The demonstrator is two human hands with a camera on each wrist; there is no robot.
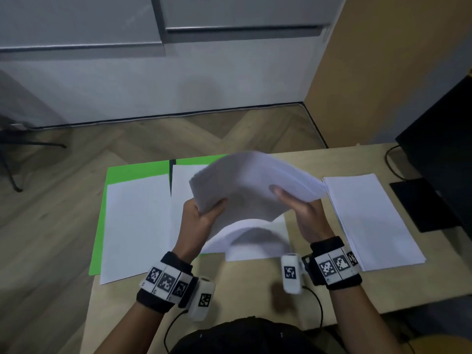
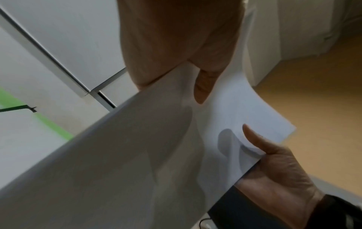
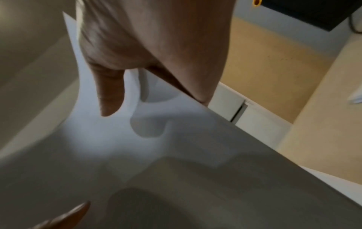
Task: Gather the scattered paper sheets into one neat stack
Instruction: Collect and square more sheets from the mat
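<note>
A thick bundle of white sheets [image 1: 252, 180] is lifted off the wooden table, tilted up toward the far side. My left hand [image 1: 209, 208] grips its near left corner and my right hand [image 1: 288, 200] grips its near right edge, thumb on top. One sheet [image 1: 255, 241] droops and curls below the bundle onto the table. In the left wrist view my left hand [image 2: 176, 46] pinches the paper [image 2: 137, 155], with the right hand [image 2: 278, 170] across from it. The right wrist view shows the right thumb [image 3: 109, 96] lying on the paper [image 3: 176, 155].
A green folder [image 1: 138, 169] lies at the left with a white sheet [image 1: 135, 226] on it. Another pile of white sheets [image 1: 370, 218] lies at the right. A black monitor [image 1: 444, 149] and its dark base [image 1: 421, 203] stand at the table's right edge.
</note>
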